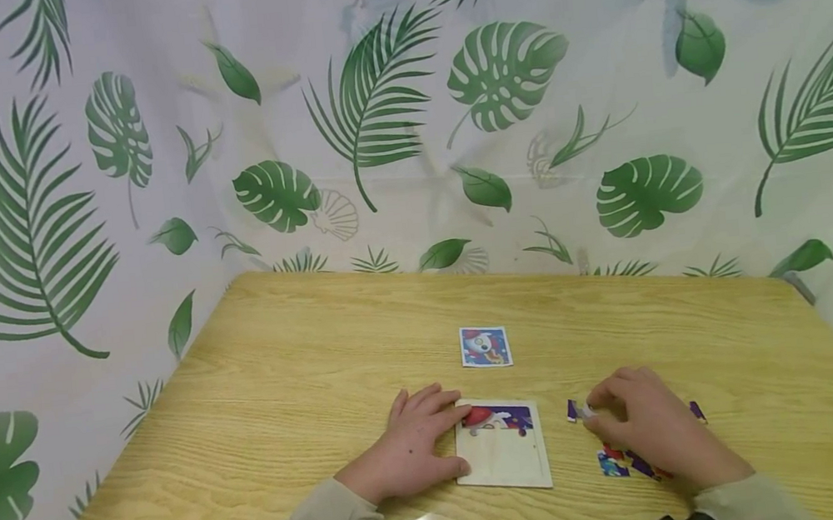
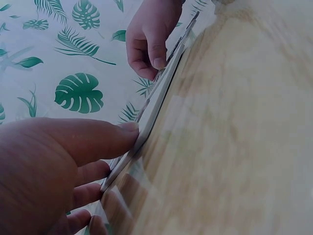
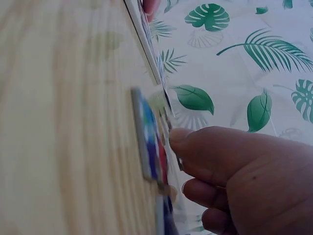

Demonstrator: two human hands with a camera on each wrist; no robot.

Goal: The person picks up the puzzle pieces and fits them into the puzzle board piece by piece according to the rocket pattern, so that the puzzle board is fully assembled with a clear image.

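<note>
A square puzzle board [image 1: 506,465] lies on the table, its top row filled with pieces showing a red and white figure on purple; the lower part is bare wood. My left hand [image 1: 421,445] rests along the board's left side, fingers spread at the upper corner and thumb [image 2: 128,131] against the edge. Right of the board, my right hand [image 1: 654,421] pinches a small puzzle piece [image 1: 583,412] between thumb and fingers. A purple piece [image 1: 571,410] shows just left of it. Under that hand, several loose puzzle pieces [image 1: 613,464] lie grouped, partly covered by it.
A small picture card [image 1: 485,346] with a white figure on blue lies behind the board. Another purple piece [image 1: 697,411] lies right of the right hand. Behind the wooden table [image 1: 306,363] hangs a leaf-patterned cloth [image 1: 404,127].
</note>
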